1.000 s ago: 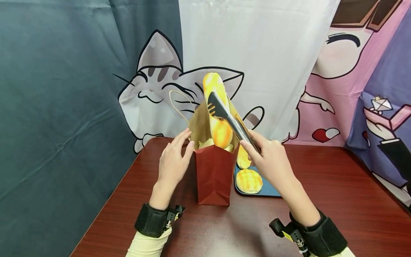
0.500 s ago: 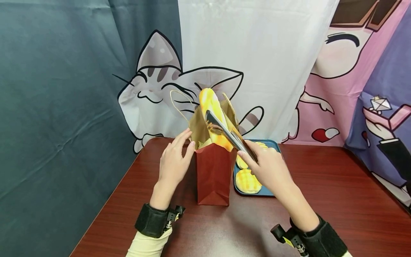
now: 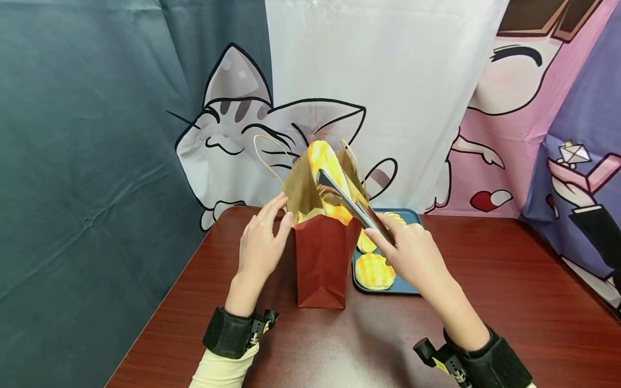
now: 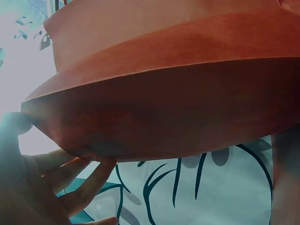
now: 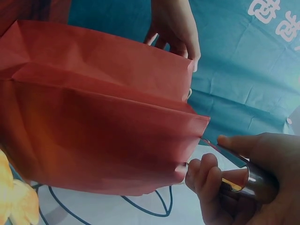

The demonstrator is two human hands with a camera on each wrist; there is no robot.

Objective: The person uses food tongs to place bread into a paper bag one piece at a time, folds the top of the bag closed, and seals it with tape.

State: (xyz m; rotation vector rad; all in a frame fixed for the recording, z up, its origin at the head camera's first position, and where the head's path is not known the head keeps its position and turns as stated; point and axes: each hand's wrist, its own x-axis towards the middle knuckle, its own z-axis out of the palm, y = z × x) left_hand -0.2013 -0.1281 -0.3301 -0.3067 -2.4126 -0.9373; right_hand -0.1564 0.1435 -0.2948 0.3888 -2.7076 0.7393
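A red paper bag [image 3: 320,264] with a tan inside stands upright on the table, mouth up. My left hand [image 3: 262,242] touches its left side near the rim with fingers extended; in the left wrist view the thumb and fingers lie about a corner of the bag [image 4: 159,108]. With my right hand [image 3: 412,250] I grip metal tongs [image 3: 356,207] with dark tips. Between the tongs' tips is a long yellow baguette [image 3: 320,155], tilted, its lower part within the bag's mouth and its upper end above the rim. The bag hides the baguette in the right wrist view.
Right of the bag lies a blue tray [image 3: 405,288] with several yellow buns, among them a round checked bun [image 3: 375,271]. Thin cord handles [image 3: 262,138] rise from the bag. A printed cloth [image 3: 388,64] hangs behind the table [image 3: 485,269].
The baguette and tongs have come down into the bag's mouth, then shifted slightly right. My left hand has stayed at the bag's left side.
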